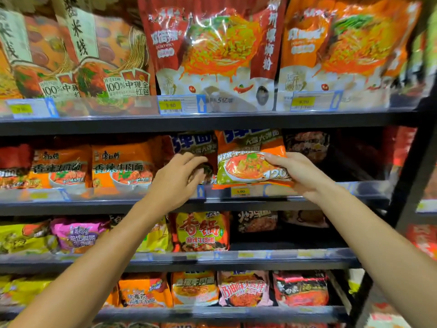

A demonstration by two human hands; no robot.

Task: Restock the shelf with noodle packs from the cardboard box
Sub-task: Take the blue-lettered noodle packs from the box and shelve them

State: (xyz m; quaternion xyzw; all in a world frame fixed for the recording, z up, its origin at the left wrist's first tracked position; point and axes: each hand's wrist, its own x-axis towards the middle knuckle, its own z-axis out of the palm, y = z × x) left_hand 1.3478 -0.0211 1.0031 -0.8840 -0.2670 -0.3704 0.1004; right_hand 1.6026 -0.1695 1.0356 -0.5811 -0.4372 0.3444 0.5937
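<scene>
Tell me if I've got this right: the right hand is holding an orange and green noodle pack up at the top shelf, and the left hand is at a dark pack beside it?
Not quite. The head view shows the right hand holding the orange and green pack at the second shelf from the top, not the top one. The left hand is indeed at a dark pack beside it.

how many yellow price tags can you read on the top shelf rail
3: left tag under the rice noodle bags, middle tag under the red bag, right tag under the orange bag. Only the middle one is legible; more may sit outside the frame.
</scene>
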